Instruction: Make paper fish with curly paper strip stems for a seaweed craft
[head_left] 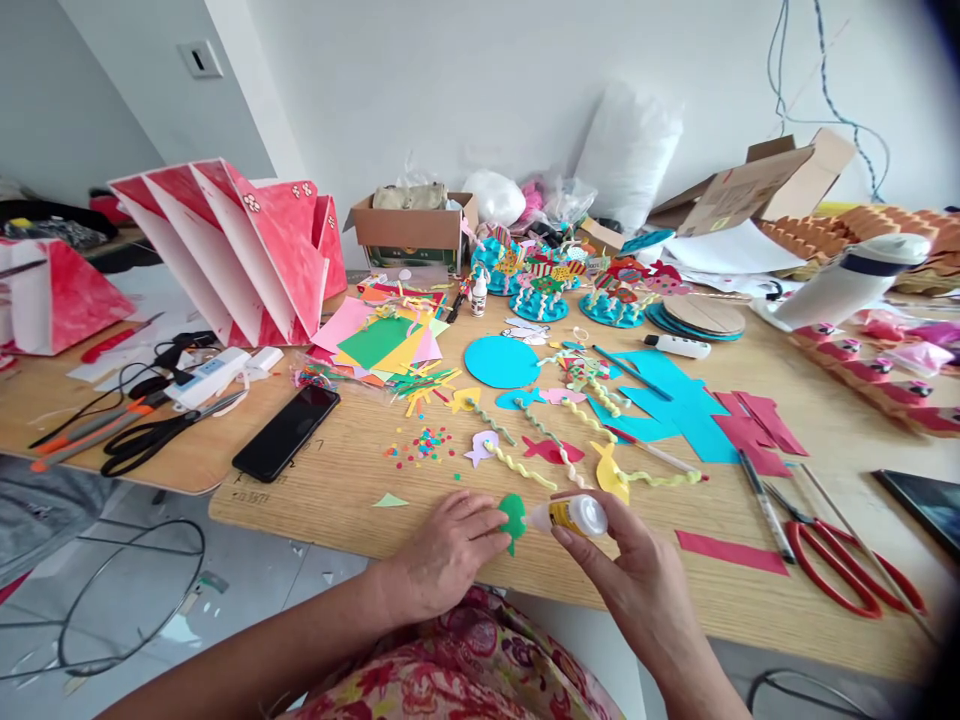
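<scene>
My left hand (450,550) is at the table's front edge, its fingertips closed on the left side of a small green paper fish (513,518). Held in my right hand (637,570) is a small white glue bottle (576,515) with a yellow label, tipped sideways. Its nozzle points left, at the green fish's right edge. Beyond my hands lie more paper fish: a lilac one (484,447), a red one (553,451) and a yellow one (611,472). Twisted fuzzy strips (521,466) lie on or against several of them.
Left are a black phone (286,432), black scissors (165,432) and paper dots (426,445). Blue card (679,405), a pen (765,505) and red-handled scissors (847,565) lie right. Finished-looking blue discs with fish (540,305) stand behind, near a cardboard box (409,225).
</scene>
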